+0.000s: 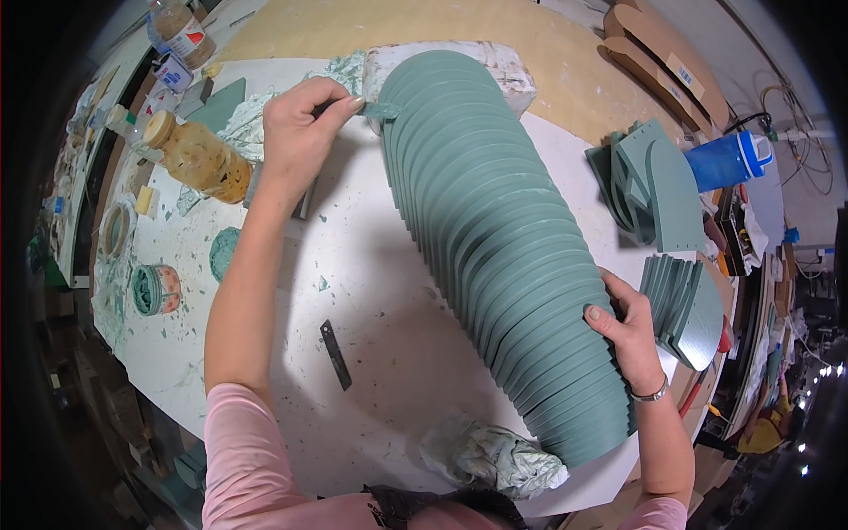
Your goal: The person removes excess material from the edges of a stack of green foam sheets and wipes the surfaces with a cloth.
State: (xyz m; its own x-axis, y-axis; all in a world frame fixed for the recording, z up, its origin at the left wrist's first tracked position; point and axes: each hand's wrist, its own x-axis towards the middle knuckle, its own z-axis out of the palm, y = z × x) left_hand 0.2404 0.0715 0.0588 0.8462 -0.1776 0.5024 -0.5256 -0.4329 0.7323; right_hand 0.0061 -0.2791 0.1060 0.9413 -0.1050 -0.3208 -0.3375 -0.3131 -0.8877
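A long green ribbed form [495, 238], made of many curved layers, lies slantwise across the white table [309, 442]. Its far end rests against a white, paint-worn block [517, 75]. Between thumb and fingers, my left hand [309, 110] pinches a thin flat green-smeared strip [382, 110], whose tip touches the form's far left edge. Whether that strip is a blade I cannot tell. My right hand [627, 331] lies against the form's near right side, thumb on top and the other fingers partly hidden. A dark cutter blade [336, 355] lies left of the form.
By the form's near end sits a crumpled, green-stained cloth [495, 459]. At left stand a jar of green paste [156, 290] and a yellowish plastic jar [199, 157]. Stacked green curved pieces [649, 190], more pieces [682, 309] and a blue bottle [724, 162] are at right.
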